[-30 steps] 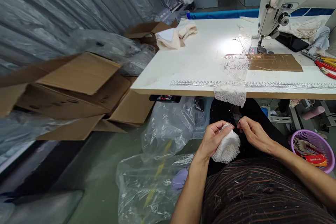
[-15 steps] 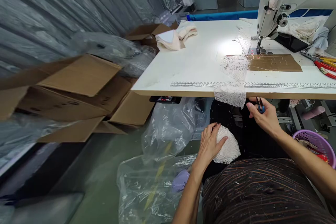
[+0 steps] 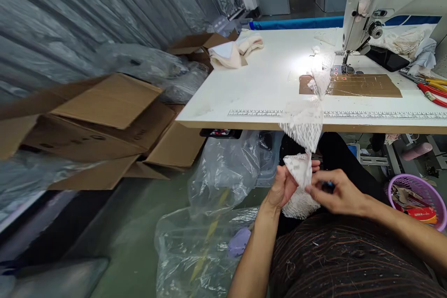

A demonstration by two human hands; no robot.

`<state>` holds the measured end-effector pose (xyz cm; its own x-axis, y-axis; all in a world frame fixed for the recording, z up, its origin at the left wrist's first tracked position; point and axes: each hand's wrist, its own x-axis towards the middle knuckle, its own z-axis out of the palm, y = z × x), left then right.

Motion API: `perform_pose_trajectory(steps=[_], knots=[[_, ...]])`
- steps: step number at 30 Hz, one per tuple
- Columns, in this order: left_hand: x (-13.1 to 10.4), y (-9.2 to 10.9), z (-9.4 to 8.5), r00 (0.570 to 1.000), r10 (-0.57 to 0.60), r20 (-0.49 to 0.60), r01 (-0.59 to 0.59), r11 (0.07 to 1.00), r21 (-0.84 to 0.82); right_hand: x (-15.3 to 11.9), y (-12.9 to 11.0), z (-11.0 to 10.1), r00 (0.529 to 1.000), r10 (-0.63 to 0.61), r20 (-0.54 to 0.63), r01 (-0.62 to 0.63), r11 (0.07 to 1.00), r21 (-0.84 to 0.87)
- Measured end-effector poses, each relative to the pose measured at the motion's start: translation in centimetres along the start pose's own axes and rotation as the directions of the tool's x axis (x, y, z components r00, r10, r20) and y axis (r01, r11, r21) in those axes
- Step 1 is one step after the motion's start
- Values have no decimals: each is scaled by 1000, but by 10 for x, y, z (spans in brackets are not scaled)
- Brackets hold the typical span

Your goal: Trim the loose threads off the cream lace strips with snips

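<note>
White lace fabric (image 3: pixel 303 125) runs from beside the sewing machine's needle, over the table's front edge and down to my hands. My left hand (image 3: pixel 282 187) is closed on a folded piece of this lace above my lap. Close on its right, my right hand (image 3: pixel 337 192) has its thumb and forefinger pinched at the lace's edge, and the small snips (image 3: pixel 328 187) are tucked in its palm, mostly hidden by the fingers. Another lace piece (image 3: pixel 300 204) rests on my lap under the hands.
The sewing machine (image 3: pixel 363 14) stands at the back right of the white table (image 3: pixel 254 88). Red-handled pliers (image 3: pixel 431 93) lie at its right. A purple basket (image 3: pixel 415 185) is low right; open cardboard boxes (image 3: pixel 104 102) and plastic bags (image 3: pixel 206 237) are at left.
My right hand has moved down and left to the lace, beside my left hand. My left hand has risen slightly and now holds the hanging lace, which is gathered and twisted.
</note>
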<state>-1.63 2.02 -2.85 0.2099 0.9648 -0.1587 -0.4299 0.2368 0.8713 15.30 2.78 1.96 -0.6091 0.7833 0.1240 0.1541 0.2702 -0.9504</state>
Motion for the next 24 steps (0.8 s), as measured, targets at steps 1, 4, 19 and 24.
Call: perform_pose_trajectory(steps=[1, 4, 19, 24], knots=[[-1, 2, 1, 999, -36, 18, 37, 998, -41, -7, -1, 2, 995, -18, 97, 21, 999, -31], [-3, 9, -2, 997, -62, 50, 65, 995, -71, -20, 2, 5, 947, -71, 313, 102, 991, -83], [-19, 18, -4, 984, -127, -121, 163, 917, 364, -5, 23, -12, 980, 196, 41, -178, 946, -269], [-21, 17, -5, 986, -110, -125, 148, 923, 355, -2, 28, -9, 980, 185, 76, -147, 924, -354]])
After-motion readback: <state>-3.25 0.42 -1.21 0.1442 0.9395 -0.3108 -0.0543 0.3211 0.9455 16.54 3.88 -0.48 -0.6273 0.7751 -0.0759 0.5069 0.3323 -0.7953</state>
